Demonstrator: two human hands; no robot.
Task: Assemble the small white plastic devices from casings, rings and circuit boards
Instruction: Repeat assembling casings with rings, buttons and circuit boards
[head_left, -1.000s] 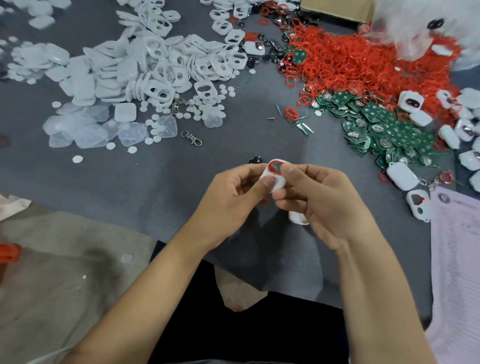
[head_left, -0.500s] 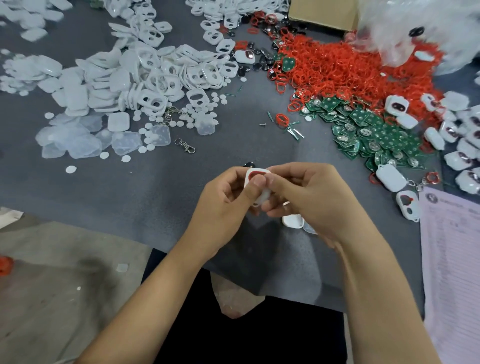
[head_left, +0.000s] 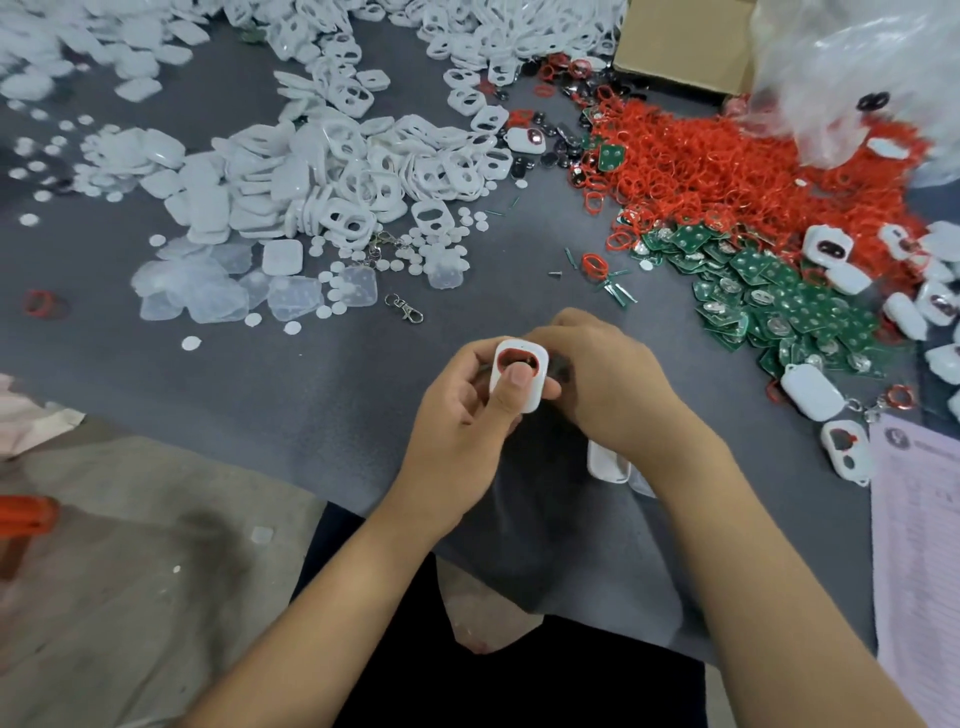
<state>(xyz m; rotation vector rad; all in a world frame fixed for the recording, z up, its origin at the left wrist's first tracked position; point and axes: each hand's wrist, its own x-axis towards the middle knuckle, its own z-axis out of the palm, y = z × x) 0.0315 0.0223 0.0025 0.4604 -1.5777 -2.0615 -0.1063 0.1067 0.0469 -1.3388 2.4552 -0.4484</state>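
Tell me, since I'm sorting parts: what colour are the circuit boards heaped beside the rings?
Green, with silvery round contacts; the circuit boards show in the head view.

No legible text. Pink printed sheet at right table edge carries round emblem and fine print lines, too small and blurred to read.

Grey table under white casings, red rings, green boards.
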